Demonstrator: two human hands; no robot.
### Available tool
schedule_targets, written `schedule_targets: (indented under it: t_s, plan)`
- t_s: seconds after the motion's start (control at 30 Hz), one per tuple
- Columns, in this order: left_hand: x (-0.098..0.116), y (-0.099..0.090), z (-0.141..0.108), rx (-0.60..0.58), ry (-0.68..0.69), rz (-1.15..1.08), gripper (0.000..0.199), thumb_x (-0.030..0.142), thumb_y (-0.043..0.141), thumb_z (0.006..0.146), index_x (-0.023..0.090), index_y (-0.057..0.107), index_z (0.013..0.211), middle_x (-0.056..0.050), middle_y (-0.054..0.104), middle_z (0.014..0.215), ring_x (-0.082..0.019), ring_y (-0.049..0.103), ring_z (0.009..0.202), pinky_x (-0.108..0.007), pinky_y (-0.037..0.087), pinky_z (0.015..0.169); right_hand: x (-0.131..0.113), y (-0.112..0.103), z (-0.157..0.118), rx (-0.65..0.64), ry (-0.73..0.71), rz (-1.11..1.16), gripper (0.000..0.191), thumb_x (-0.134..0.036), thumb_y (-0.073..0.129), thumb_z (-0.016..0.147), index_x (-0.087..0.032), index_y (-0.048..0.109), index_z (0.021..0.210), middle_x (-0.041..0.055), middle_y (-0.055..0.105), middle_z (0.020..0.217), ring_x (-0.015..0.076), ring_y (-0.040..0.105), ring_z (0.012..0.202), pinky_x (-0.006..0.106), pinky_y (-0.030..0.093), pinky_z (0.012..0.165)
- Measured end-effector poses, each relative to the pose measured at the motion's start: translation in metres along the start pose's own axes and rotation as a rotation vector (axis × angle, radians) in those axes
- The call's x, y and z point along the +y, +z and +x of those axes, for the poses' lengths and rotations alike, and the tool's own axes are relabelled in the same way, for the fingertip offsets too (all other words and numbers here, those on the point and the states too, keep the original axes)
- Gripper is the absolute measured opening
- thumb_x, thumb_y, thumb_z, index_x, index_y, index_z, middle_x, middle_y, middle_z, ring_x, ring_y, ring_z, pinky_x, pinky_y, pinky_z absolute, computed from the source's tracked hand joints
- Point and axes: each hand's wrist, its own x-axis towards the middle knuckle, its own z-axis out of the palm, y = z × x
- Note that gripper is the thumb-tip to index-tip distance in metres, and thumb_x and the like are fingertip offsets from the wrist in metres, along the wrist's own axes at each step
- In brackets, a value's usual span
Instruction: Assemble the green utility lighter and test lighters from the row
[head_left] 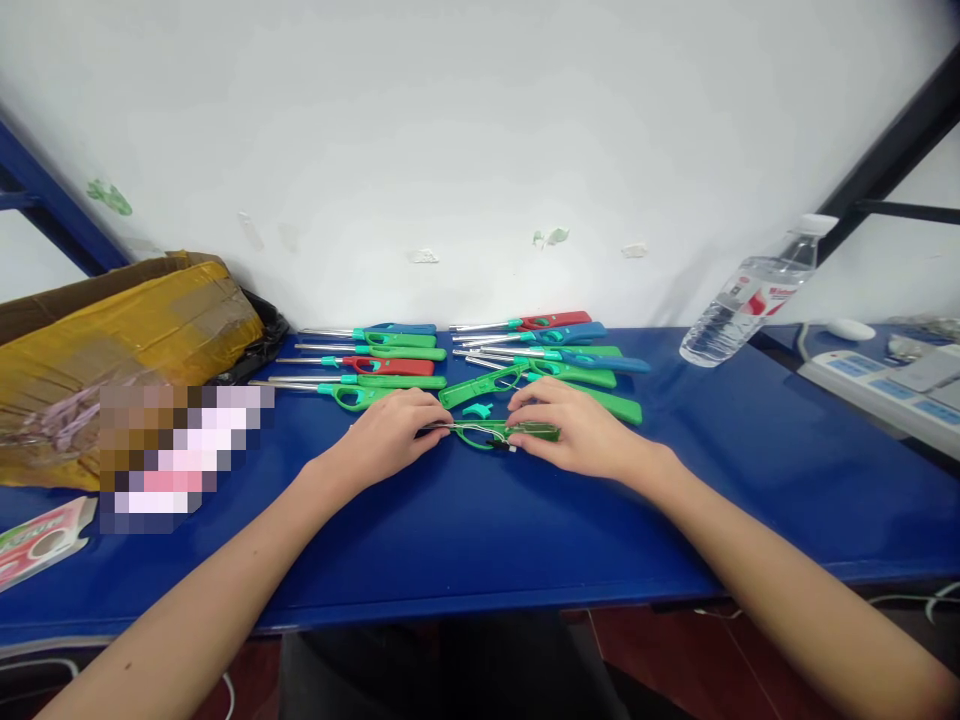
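a patchy white wall (480, 150) rises behind a blue table (420, 560) above dark-red tiles (660, 640).

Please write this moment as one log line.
left hand: on open green lighter | right hand: same lighter | turquoise piece: lying apart

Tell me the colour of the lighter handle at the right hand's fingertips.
Green; the lighter handle shows best in the head view.

From my feed I can't read any word in full. Red lettering on the label (759, 295) of the plastic water bottle (712, 335) seems to start with "W"; the print on the pink-and-green packaging card (34, 540) is illegible.
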Motion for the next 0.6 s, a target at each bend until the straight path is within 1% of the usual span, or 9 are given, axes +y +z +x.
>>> schedule_targets:
  t_s: [0.07,0.13,0.2,0.3,0.47,0.6]
  plan:
    - [0.000,0.001,0.000,0.006,-0.003,0.003,0.016,0.023,0.056,0.096,0.018,0.071,0.101,-0.006,0.069,0.096,-0.020,0.064,0.088,-0.031,0.049,0.079,-0.003,0.003,0.000,-0.005,-0.044,-0.004,0.021,-0.036,0.066,0.089,-0.020,0.075,0.098,0.0109,0.066,0.115,0.0262,0.061,0.106,0.043,0.052,0.090]
    - [0.001,0.001,0.000,0.015,-0.001,0.001,0.017,0.024,0.056,0.096,0.018,0.070,0.102,-0.006,0.069,0.096,-0.020,0.064,0.088,-0.031,0.049,0.079,-0.005,0.006,0.001,-0.014,-0.065,-0.015,0.019,-0.034,0.067,0.088,-0.020,0.076,0.097,0.0110,0.065,0.117,0.0272,0.059,0.109,0.045,0.052,0.092]
    - [0.003,0.001,0.000,0.017,0.004,-0.004,0.017,0.023,0.056,0.096,0.017,0.070,0.103,-0.006,0.069,0.096,-0.020,0.064,0.087,-0.031,0.049,0.078,-0.005,0.009,0.001,-0.019,-0.077,-0.021,0.015,-0.029,0.066,0.089,-0.020,0.076,0.095,0.0105,0.065,0.115,0.0268,0.059,0.109,0.045,0.052,0.092]
    - [0.004,0.001,0.001,0.013,0.010,-0.010,0.016,0.022,0.056,0.095,0.017,0.070,0.102,-0.006,0.069,0.094,-0.020,0.063,0.086,-0.031,0.048,0.078,-0.004,0.011,0.002,-0.002,-0.084,-0.008,0.015,-0.024,0.062,0.091,-0.020,0.076,0.095,0.0097,0.067,0.110,0.0254,0.060,0.106,0.044,0.053,0.091]
    - [0.004,0.001,0.001,0.001,0.009,-0.024,0.016,0.020,0.056,0.095,0.017,0.070,0.102,-0.006,0.069,0.094,-0.019,0.063,0.086,-0.030,0.048,0.077,-0.004,0.013,0.003,0.107,-0.100,0.043,0.016,-0.023,0.061,0.092,-0.018,0.074,0.097,0.0085,0.073,0.098,0.0233,0.065,0.099,0.041,0.055,0.089]
    - [0.005,0.001,0.001,-0.006,0.007,-0.027,0.016,0.020,0.055,0.095,0.017,0.070,0.102,-0.006,0.068,0.092,-0.019,0.063,0.084,-0.029,0.047,0.076,-0.005,0.015,0.004,0.122,-0.041,0.004,0.018,-0.022,0.059,0.093,-0.017,0.074,0.101,0.0091,0.076,0.096,0.0237,0.069,0.095,0.040,0.057,0.082]
